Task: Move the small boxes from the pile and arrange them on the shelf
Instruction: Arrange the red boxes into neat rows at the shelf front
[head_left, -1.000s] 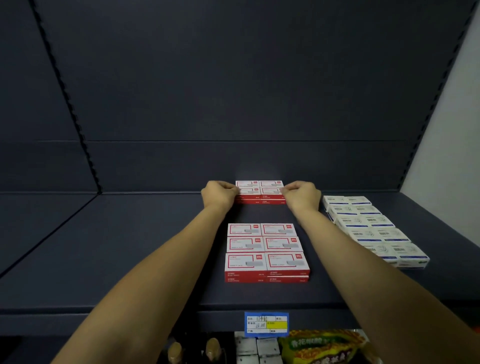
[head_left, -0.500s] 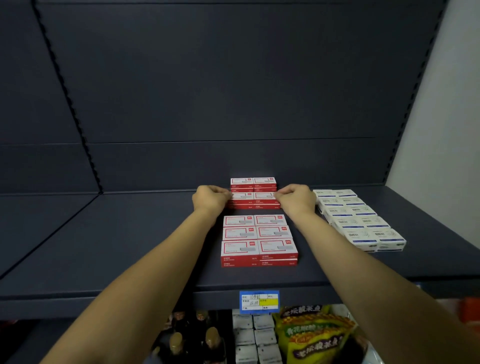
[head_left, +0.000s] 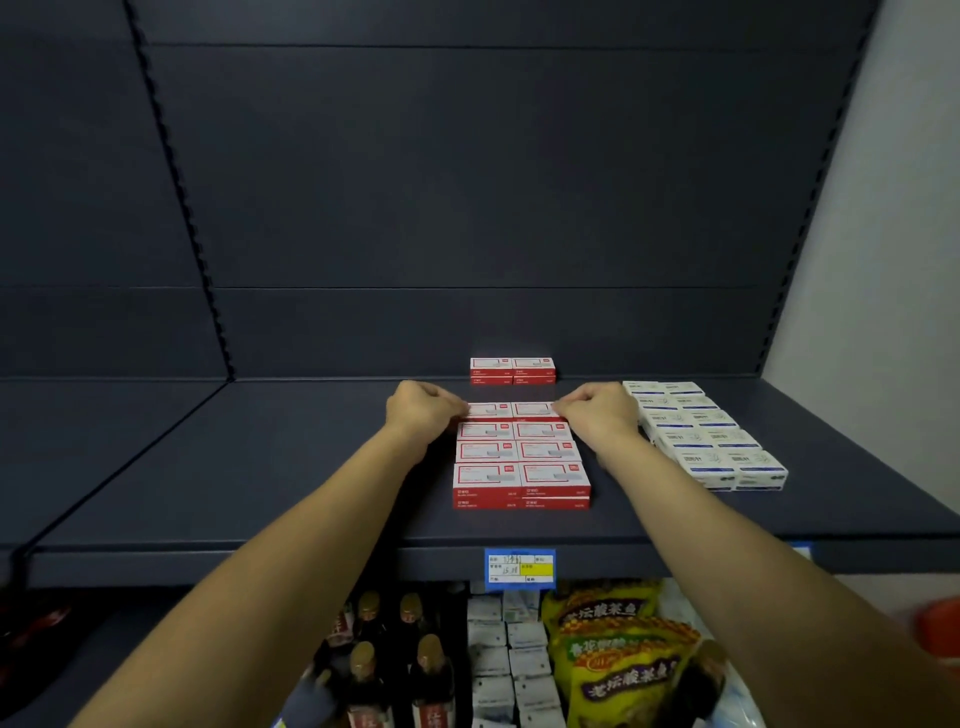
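My left hand (head_left: 423, 410) and right hand (head_left: 597, 415) pinch the ends of a red box pair (head_left: 514, 410), just behind the red rows (head_left: 519, 467); beyond, bare shelf (head_left: 260, 467), then the back stack (head_left: 512, 370).

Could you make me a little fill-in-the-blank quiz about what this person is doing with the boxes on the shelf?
1. Both hands, left hand and right hand, hold a row of ____ boxes.
2. The white boxes lie to the ____ of the red block.
3. The pair of red stacks by the back wall stands ____ from the held row.
4. The price label hangs on the shelf's ____ edge.

Missing words: red; right; apart; front
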